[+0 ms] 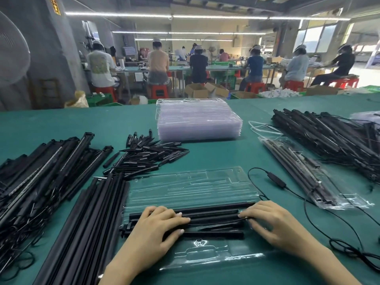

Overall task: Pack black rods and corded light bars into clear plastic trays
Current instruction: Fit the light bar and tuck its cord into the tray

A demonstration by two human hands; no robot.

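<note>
An open clear plastic tray (191, 188) lies in front of me on the green table. Several black rods and a light bar (211, 220) lie side by side in its near half. My left hand (158, 225) presses flat on their left part, fingers stretched out. My right hand (269, 221) presses with its fingertips on their right ends. A thin black cord with an inline switch (276, 179) runs from the tray's right side across the table.
Long black rods (90, 212) and corded light bars (41, 175) are piled at left, short black spikes (148, 155) behind them. A stack of clear trays (197, 122) sits at the back centre. A packed tray (304, 173) and more bars (333, 136) lie right.
</note>
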